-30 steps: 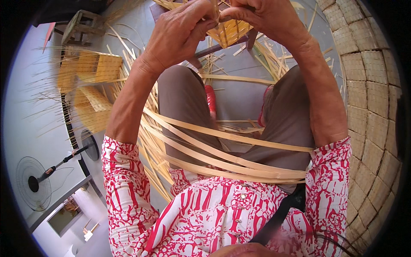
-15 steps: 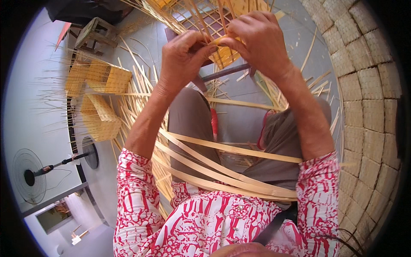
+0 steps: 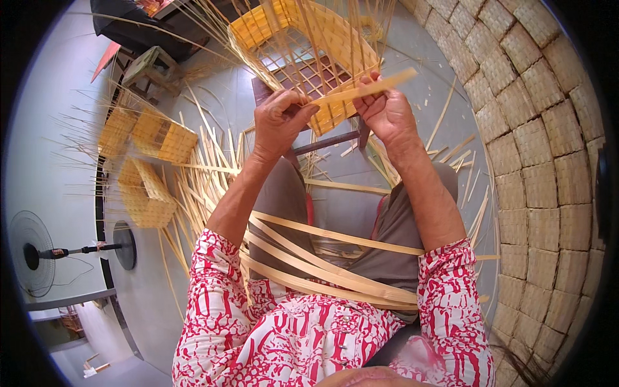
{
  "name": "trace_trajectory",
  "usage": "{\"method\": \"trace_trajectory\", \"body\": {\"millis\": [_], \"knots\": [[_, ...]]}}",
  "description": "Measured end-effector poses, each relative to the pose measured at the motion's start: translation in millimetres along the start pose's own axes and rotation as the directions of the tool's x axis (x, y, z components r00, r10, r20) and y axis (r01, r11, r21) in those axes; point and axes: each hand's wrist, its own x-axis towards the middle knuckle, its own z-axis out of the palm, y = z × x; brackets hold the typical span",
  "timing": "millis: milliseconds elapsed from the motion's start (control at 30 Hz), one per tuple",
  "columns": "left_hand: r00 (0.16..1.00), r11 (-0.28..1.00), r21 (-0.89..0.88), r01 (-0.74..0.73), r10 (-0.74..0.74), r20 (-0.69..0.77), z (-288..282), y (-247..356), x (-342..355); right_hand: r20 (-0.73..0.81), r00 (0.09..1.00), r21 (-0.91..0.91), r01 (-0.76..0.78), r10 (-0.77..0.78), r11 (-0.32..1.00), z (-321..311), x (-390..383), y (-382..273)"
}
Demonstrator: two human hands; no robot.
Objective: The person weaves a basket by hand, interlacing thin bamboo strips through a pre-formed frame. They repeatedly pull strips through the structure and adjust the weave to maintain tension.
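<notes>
A partly woven yellow bamboo basket (image 3: 329, 22) rests on a low dark stool (image 3: 325, 145), its long upright strips standing out all round the rim. My left hand (image 3: 280, 122) is at the basket's near wall, fingers and thumb pinched on one end of a flat bamboo strip (image 3: 335, 97). That strip slants up to the right across the near wall. Around its other part are the curled fingers of my right hand (image 3: 390, 116), palm turned up, and its free tip sticks out beyond them. The strip covers part of the right fingers.
Loose bamboo strips (image 3: 335, 233) lie over my lap, with a large bundle (image 3: 206, 174) on the left floor. Woven baskets (image 3: 145, 193) with spiky ends stand beyond it. There is a small wooden stool (image 3: 151, 71), a fan (image 3: 32, 257) and, at right, stacked woven panels (image 3: 541, 174).
My hands were close together, pinching at the basket wall; now the right has turned palm up, with the strip's free end showing. The view has shifted, revealing more of the basket.
</notes>
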Motion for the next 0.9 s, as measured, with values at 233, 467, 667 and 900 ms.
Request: {"method": "trace_trajectory", "body": {"millis": [233,467,667,900], "knots": [[0.997,0.997,0.022,-0.072,0.071,0.027,2.0,-2.2,-1.3,0.466,0.874,-0.555,0.167,0.139,0.815,39.0,-12.8,-10.6],[0.986,0.985,0.051,-0.162,0.164,-0.025,2.3,-8.9,0.2,0.648,0.760,-0.711,0.624,-0.041,0.324,59.7,-37.6,4.6],[0.987,0.990,0.035,-0.139,0.141,-0.075,10.2,-10.9,-1.5,0.341,0.882,-0.733,0.466,-0.326,0.495,54.1,-28.6,10.3],[0.989,0.993,0.034,-0.110,0.113,-0.093,5.7,-9.5,-6.2,0.519,0.811,-0.793,0.575,-0.269,0.204,59.9,-32.3,1.1]]}}
